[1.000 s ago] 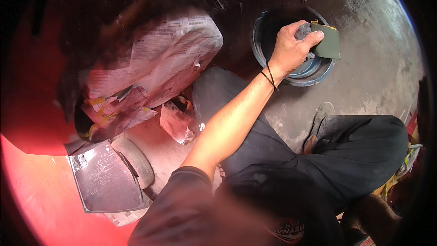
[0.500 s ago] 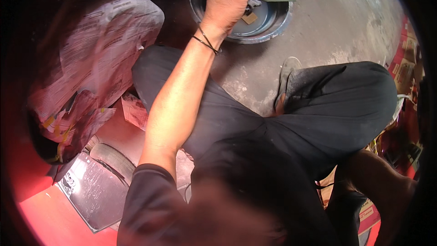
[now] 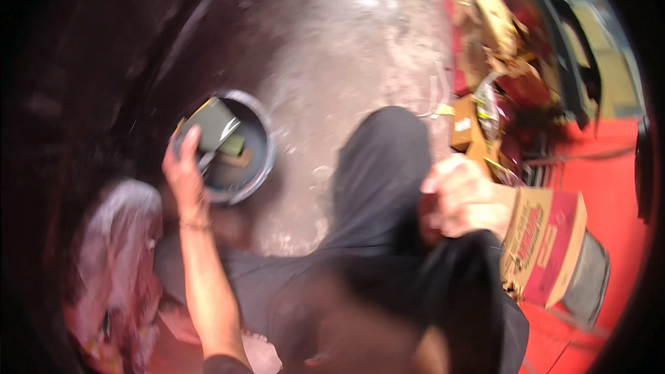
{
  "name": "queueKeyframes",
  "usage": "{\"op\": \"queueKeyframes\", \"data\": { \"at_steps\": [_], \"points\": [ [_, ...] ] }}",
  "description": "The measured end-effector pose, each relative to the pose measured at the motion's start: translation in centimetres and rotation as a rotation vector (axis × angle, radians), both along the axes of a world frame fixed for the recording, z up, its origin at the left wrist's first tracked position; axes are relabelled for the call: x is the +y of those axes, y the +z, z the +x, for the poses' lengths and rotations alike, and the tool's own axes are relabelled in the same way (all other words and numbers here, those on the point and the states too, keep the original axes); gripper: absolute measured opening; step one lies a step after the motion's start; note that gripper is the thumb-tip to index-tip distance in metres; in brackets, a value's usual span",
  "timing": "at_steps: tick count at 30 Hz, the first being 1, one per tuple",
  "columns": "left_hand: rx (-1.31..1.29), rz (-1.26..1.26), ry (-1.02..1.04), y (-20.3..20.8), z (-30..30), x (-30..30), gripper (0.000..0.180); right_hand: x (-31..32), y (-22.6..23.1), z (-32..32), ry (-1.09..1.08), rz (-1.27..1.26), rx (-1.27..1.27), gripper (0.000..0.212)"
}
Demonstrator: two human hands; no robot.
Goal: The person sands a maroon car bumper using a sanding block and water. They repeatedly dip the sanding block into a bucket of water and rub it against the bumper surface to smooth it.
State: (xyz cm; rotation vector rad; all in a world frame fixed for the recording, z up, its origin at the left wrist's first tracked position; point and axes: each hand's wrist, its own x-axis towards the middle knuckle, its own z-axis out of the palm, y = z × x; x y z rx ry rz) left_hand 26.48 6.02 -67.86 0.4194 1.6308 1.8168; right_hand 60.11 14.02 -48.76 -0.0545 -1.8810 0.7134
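Observation:
At the left, my left hand (image 3: pixel 184 170) grips a flat, dark green-grey panel (image 3: pixel 218 127) by its near edge. The panel is tilted over a round dark basin (image 3: pixel 271 144), and its face catches the light. Inside the basin, below the panel, lie a small green piece (image 3: pixel 233 144) and a tan block (image 3: pixel 241 159). My right hand (image 3: pixel 465 194) is over on the right, beside my raised knee and close to a cardboard box (image 3: pixel 544 242). Motion smears its fingers, so whether it holds anything is unclear.
Newspaper-like sheets (image 3: pixel 121 249) cover something at the lower left. Torn cardboard and wrappers (image 3: pixel 495 17) are heaped at the upper right, with a small brown box (image 3: pixel 463 123) near them. A red surface (image 3: pixel 609 173) lies at the right. The grey floor (image 3: pixel 346 48) stretches ahead.
The view has swung to the right, so the basin now appears farther left. My right hand has come into sight near my knee. My left hand still grips the green-grey panel.

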Motion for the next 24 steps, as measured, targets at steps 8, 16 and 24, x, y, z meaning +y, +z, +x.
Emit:
{"op": "queueKeyframes", "data": {
  "at_steps": [8, 16, 24],
  "points": [
    [-0.117, 0.036, -0.058, -2.8, -0.2, 0.8, 0.035, 0.6, 1.5, 1.1, -0.021, -0.003, -0.146, 0.021],
    [0.038, 0.001, -0.049, -1.0, 0.5, 1.6, 0.038, 3.3, 1.3, -0.8, 0.217, 0.030, -0.106, 0.023],
    [0.139, 0.168, -0.314, 10.4, 4.7, 4.0, 0.025, 9.0, 0.4, -9.4, 0.017, -0.534, -0.533, 0.066]
  ]
}}
